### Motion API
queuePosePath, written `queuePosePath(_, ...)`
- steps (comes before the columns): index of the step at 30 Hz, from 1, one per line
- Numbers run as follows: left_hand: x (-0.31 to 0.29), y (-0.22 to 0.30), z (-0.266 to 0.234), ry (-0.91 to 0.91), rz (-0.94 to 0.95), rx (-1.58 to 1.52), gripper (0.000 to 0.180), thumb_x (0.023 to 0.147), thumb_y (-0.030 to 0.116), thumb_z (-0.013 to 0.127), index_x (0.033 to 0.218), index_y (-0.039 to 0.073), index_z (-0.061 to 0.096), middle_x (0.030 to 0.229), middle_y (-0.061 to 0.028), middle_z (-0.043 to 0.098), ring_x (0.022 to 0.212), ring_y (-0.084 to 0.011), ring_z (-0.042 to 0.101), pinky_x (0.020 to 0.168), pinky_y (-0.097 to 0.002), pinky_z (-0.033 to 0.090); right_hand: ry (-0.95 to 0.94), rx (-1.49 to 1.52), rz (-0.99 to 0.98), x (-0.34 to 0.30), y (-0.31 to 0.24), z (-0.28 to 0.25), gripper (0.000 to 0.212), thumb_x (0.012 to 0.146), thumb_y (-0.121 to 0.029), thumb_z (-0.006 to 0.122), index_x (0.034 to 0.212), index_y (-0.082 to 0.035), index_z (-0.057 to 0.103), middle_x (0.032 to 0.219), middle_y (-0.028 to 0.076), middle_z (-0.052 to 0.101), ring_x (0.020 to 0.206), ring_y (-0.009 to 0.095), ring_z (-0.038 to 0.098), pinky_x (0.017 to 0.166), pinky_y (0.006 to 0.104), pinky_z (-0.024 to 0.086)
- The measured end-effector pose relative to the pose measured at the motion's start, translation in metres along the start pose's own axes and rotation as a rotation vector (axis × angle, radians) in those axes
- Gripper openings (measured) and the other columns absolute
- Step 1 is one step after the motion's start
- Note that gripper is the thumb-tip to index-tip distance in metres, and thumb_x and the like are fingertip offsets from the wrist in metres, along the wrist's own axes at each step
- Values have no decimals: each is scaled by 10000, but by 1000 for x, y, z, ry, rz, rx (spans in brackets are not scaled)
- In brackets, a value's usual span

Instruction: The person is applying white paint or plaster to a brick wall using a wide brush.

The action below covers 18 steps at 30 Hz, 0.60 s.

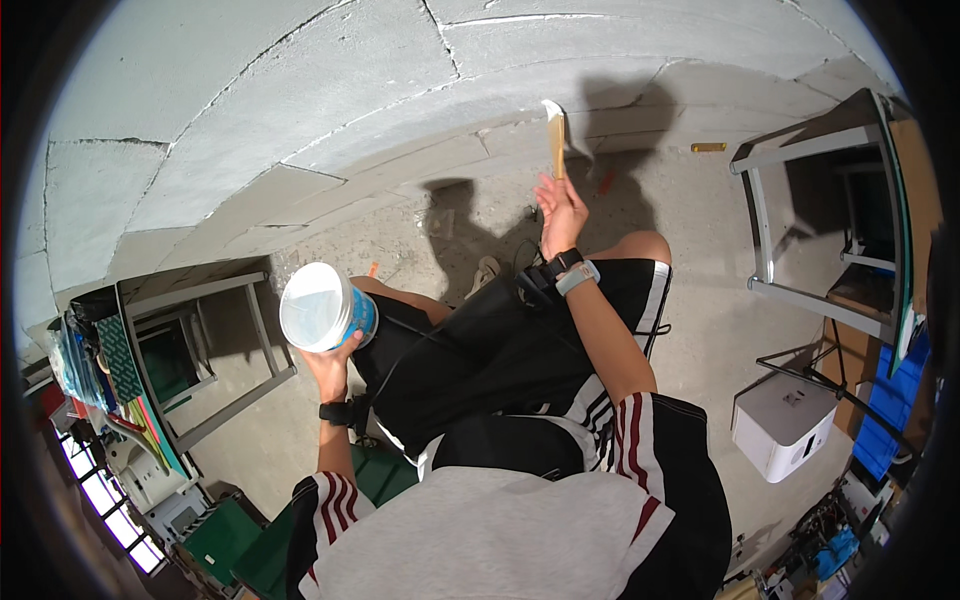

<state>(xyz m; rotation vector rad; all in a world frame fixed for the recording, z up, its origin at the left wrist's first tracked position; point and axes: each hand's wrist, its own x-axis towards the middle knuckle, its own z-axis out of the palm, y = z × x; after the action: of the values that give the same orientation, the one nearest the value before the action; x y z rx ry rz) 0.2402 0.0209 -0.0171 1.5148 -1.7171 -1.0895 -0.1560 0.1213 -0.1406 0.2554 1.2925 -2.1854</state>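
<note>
My left hand (332,368) grips a round white plastic bucket (362,315) with a blue label. The bucket's open mouth faces up and its inside looks white. In front of me, my right hand (562,215) is closed around the wooden handle of a paintbrush (557,145). Its white tip points up at the grey block wall (350,70), close to the lower blocks; I cannot tell whether it touches. The wall has cracks and joints between large blocks, and the upper blocks look paler than the lower ones.
Metal-framed tables stand left (190,300) and right (760,210) of me. A white box-shaped appliance (785,420) and blue bins (890,410) are at the right. A small yellow spirit level (708,147) lies near the wall's foot. A green seat (385,475) is beneath me.
</note>
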Motion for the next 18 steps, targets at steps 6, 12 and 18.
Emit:
queuePosePath(6, -4, 11, 0, -79, -51, -24, 868, 658, 62, 879, 1377, -27, 401, 1316, -138, 529, 1183, -242, 523, 1031, -353, 410, -82, -233, -16, -5, 16, 12, 391, 1015, -104, 537, 1385, 18, 517, 1024, 123, 705, 688, 87, 567, 638, 232, 472)
queuePosePath(12, -8, 10, 8, -6, -51, -27, 847, 643, 46, 898, 1337, -44, 421, 1281, -141, 540, 1145, -251, 539, 1003, -356, 435, -6, -340, -31, -4, 22, 6, 438, 980, -36, 569, 1414, -57, 516, 969, 57, 696, 645, 48, 484, 577, 206, 439)
queuePosePath(18, -8, 11, 7, -33, -70, -21, 798, 650, 52, 898, 1306, -57, 457, 1252, -144, 555, 1106, -252, 553, 951, -353, 458, -5, -466, -61, -5, 23, 6, 471, 935, -25, 625, 1397, -67, 542, 898, -49, 612, 670, 25, 414, 596, 194, 386)
